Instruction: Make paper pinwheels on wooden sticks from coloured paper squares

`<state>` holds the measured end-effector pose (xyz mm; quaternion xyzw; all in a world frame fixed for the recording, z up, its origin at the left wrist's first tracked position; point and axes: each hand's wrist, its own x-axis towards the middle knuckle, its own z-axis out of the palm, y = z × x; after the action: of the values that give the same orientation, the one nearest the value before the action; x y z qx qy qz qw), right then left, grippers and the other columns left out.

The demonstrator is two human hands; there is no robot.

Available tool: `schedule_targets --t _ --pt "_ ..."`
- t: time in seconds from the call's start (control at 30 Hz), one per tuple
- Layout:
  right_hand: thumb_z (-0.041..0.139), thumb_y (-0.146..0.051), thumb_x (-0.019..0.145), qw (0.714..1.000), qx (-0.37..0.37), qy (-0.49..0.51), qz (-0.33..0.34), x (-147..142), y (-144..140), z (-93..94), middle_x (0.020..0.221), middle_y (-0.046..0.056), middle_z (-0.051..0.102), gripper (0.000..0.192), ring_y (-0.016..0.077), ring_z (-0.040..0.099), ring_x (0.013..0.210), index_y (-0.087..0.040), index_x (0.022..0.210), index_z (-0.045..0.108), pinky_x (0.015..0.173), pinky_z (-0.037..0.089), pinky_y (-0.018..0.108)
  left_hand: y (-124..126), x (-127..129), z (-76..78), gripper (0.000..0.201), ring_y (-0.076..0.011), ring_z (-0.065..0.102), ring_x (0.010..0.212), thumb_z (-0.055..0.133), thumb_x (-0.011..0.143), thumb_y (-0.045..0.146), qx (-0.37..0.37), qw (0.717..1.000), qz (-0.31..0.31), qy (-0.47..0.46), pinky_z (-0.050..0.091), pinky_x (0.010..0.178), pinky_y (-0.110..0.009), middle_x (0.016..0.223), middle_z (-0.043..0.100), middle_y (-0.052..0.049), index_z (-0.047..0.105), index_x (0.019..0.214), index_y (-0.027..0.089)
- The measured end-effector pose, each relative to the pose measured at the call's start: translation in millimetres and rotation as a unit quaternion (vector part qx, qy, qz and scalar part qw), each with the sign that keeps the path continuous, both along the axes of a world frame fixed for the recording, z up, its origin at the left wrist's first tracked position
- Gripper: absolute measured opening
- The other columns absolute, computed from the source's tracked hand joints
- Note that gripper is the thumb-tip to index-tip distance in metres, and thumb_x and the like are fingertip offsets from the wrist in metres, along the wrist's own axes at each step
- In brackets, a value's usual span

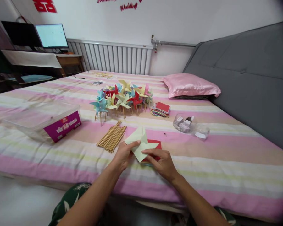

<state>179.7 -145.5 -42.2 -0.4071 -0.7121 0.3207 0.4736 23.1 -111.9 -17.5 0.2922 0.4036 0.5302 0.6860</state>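
A pale green piece of paper (140, 151), cut and partly folded like a pinwheel, is held between both hands. My left hand (124, 154) pinches its left side, the thumb lying on top. On the right, my right hand (163, 163) has thumb and fingers closed on the paper's right corner. Just beneath, a stack of coloured paper with a red sheet (155, 145) on top rests on the bed, partly covered by the green paper and my right hand. To the left of the paper lies a bundle of thin wooden sticks (112, 137).
Several finished pinwheels (124, 97) stand behind the sticks. A second paper stack (161, 110), a clear round container (184, 123) with small packets, and its clear lid (201, 131) are to the right. An open plastic box (63, 124) sits left; a pink pillow (191, 84) lies far right.
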Motion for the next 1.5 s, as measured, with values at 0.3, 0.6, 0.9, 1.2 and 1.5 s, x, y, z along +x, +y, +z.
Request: schedule_targets --t 0.3,0.6,0.9,1.2,1.5 --pt "0.065 -0.032 0.075 0.990 -0.081 0.108 -0.042 -3.6 2.0 5.0 0.075 0.003 0.070 0.012 0.0185 0.064 0.068 -0.022 0.076 0.070 0.064 0.052 0.030 -7.1 5.4 1.2 0.027 -0.0150 0.059 0.054 0.074 0.060 0.021 0.011 0.999 -0.020 0.032 0.047 0.052 -0.026 0.067 0.068 -0.005 0.067 0.083 0.010" --pt "0.066 -0.041 0.072 0.956 -0.199 0.206 -0.068 -6.3 0.9 5.8 0.058 0.001 0.062 0.023 0.0168 0.062 0.055 -0.019 0.072 0.064 0.053 0.056 0.030 -11.4 12.2 1.5 0.022 -0.0116 0.050 0.041 0.075 0.057 0.025 -0.003 0.998 -0.016 0.065 0.039 0.038 -0.023 0.052 0.059 -0.001 0.062 0.068 0.010" --pt "0.065 -0.044 0.072 0.959 -0.181 0.191 -0.104 -6.3 4.0 4.9 0.054 0.000 0.061 0.026 0.0165 0.063 0.051 -0.018 0.069 0.061 0.048 0.053 0.027 -11.3 13.4 -0.5 0.026 -0.0122 0.053 0.050 0.078 0.054 0.027 0.010 0.998 -0.023 0.065 0.042 0.049 -0.024 0.060 0.063 -0.002 0.067 0.070 0.010" --pt "0.064 -0.040 0.073 0.960 -0.174 0.186 -0.115 -5.4 5.2 3.7 0.056 0.000 0.059 0.023 0.0149 0.061 0.048 -0.018 0.068 0.058 0.047 0.050 0.026 -11.7 16.1 -4.1 0.027 -0.0129 0.054 0.052 0.078 0.056 0.029 0.008 0.996 -0.032 0.084 0.041 0.051 -0.025 0.061 0.064 -0.002 0.067 0.073 0.010" --pt "0.063 -0.038 0.075 0.971 -0.136 0.148 -0.132 -7.6 -0.1 6.1 0.064 0.002 0.062 0.020 0.0147 0.060 0.053 -0.018 0.077 0.057 0.050 0.049 0.025 -12.2 17.9 -5.3 0.024 -0.0095 0.049 0.044 0.077 0.057 0.027 0.014 0.996 0.000 0.091 0.037 0.045 -0.023 0.052 0.058 0.002 0.063 0.068 0.011"
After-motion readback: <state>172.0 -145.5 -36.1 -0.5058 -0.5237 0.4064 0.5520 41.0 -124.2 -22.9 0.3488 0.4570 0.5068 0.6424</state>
